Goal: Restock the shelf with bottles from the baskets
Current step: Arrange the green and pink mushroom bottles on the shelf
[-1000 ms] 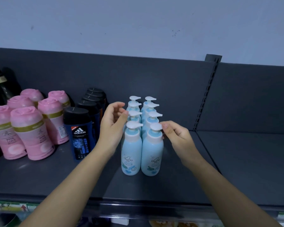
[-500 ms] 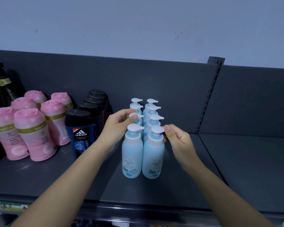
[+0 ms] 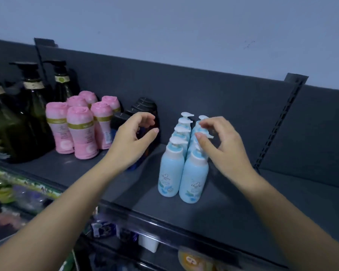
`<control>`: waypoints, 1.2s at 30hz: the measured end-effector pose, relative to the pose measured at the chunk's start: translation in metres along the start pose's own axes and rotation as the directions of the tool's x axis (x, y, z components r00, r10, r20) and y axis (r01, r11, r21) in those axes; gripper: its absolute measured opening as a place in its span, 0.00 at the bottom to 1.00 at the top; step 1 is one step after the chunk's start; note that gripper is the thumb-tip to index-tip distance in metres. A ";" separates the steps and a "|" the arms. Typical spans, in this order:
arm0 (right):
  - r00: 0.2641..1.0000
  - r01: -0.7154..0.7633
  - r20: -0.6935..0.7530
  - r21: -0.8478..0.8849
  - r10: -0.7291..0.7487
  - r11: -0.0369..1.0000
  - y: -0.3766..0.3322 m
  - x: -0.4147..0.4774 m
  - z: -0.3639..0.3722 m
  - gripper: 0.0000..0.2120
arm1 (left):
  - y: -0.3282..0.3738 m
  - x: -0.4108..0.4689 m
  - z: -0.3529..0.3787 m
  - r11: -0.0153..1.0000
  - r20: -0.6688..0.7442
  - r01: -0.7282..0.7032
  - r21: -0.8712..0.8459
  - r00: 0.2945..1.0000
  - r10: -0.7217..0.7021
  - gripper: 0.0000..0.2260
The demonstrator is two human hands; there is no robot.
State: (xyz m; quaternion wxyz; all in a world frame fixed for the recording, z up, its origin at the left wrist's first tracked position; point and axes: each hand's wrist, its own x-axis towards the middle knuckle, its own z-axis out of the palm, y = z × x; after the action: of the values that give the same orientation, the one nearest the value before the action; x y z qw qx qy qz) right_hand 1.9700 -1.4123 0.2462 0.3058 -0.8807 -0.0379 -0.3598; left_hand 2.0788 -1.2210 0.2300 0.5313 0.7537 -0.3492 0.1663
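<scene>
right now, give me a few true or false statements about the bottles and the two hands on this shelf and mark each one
1. The light blue pump bottles stand upright in two rows. True.
2. The left hand grips a pink bottle. False: it holds nothing and hangs in front of the black-capped bottles.
3. The pink bottles stand to the left of the light blue ones. True.
4. The dark green bottles have white pumps. False: their pumps are black.
5. The right hand is at the pump heads of the right-hand blue row. True.
</scene>
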 end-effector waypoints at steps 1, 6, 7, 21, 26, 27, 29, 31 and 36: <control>0.997 0.074 0.018 -0.052 -0.073 0.996 -0.010 0.005 0.000 0.13 | 0.001 -0.006 -0.012 0.998 0.005 -0.022 0.063 1.000 0.022 0.12; 0.903 0.414 0.170 -0.097 -0.395 0.905 -0.060 0.013 0.039 0.17 | 0.008 -0.056 -0.084 0.925 -0.012 0.011 0.380 1.000 -0.007 0.19; 0.872 0.466 0.211 -0.078 -0.442 0.881 -0.069 0.011 0.052 0.17 | 0.009 -0.069 -0.100 0.893 -0.030 0.043 0.448 0.999 -0.033 0.18; 0.483 0.539 0.690 0.251 -0.539 0.804 -0.158 -0.063 0.241 0.21 | -0.041 -0.250 -0.237 0.439 -0.274 0.588 0.679 0.758 -0.593 0.20; 0.376 0.461 0.814 0.250 -0.443 0.851 -0.164 -0.092 0.297 0.20 | -0.090 -0.292 -0.256 0.337 -0.219 0.612 0.715 0.654 -0.724 0.19; 0.360 0.449 0.831 0.244 -0.424 0.860 -0.163 -0.097 0.308 0.20 | -0.100 -0.298 -0.259 0.325 -0.202 0.602 0.730 0.644 -0.738 0.19; 0.327 0.416 0.866 0.228 -0.379 0.880 -0.159 -0.105 0.328 0.20 | -0.120 -0.305 -0.260 0.299 -0.163 0.576 0.761 0.616 -0.771 0.20; 0.288 0.373 0.905 0.194 -0.312 0.907 -0.153 -0.113 0.348 0.19 | -0.140 -0.310 -0.257 0.292 -0.114 0.552 0.781 0.585 -0.803 0.20; 0.165 0.310 0.976 0.086 -0.143 0.947 -0.135 -0.132 0.390 0.17 | -0.187 -0.324 -0.245 0.330 0.033 0.501 0.800 0.512 -0.858 0.22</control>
State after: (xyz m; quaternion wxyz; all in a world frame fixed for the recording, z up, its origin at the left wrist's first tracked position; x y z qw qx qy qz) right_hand 2.0720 -1.0624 0.0126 0.0964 -0.9106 -0.3283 0.2319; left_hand 2.0127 -0.8477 -0.0064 0.1178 0.9825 -0.0058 -0.1441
